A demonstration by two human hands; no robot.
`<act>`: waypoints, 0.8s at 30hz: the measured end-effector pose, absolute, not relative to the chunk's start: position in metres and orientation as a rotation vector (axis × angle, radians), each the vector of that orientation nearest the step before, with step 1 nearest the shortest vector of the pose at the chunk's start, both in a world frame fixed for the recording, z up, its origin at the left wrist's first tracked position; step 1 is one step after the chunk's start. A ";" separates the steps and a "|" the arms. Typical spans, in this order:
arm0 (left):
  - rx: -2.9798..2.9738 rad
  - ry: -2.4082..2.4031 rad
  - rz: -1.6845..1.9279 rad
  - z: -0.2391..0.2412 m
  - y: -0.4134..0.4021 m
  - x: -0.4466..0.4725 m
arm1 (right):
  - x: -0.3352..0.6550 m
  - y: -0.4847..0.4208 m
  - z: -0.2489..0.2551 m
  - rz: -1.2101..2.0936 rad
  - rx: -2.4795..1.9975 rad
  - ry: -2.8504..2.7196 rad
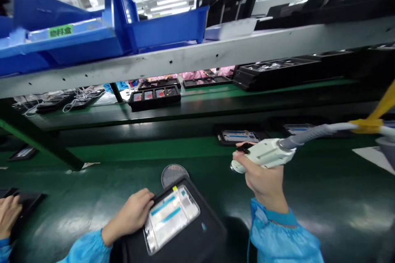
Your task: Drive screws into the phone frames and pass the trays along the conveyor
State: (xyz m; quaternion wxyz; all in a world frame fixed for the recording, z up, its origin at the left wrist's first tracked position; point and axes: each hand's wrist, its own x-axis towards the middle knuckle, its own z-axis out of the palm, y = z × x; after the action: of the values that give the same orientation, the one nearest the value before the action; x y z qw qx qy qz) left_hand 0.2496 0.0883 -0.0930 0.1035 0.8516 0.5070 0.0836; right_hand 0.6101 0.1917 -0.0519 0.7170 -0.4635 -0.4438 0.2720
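In my right hand [263,181] is a white air gun [267,154], gripped with the fingers around its body near a black trigger. A grey ribbed hose [304,136] runs from its rear. My left hand [134,209] is closed on the upper left edge of a black tray [197,234]; its fingertips are beside a phone frame [173,218]. That frame lies tilted in the tray, silvery, with blue strips and a yellow tab at the top. Touching or just behind the tray's far corner is a round grey mesh dish [173,172].
Another person's hand [9,213] rests on a dark tray at the far left. Trays with phone parts [239,135] line the back of the green bench [108,181]. Overhead, a grey shelf rail [185,55] carries blue bins [166,28]. A green post [40,144] stands left.
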 end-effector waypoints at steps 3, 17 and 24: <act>2.399 1.757 0.343 -0.082 0.148 0.235 | 0.614 0.197 -0.058 0.617 -1.071 -0.953; 2.089 2.246 0.179 -0.084 0.314 0.242 | 0.622 0.206 -0.057 0.667 -1.255 -0.992; 2.370 1.625 0.222 -0.126 0.330 0.387 | 0.629 0.211 -0.055 0.944 -1.326 -1.252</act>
State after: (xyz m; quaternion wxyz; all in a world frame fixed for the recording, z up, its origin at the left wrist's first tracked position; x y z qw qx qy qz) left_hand 0.3867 0.3298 -0.1256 0.1293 0.8153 0.5592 0.0763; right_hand 0.6286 0.2107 -0.0547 0.5176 -0.5526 -0.5216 0.3933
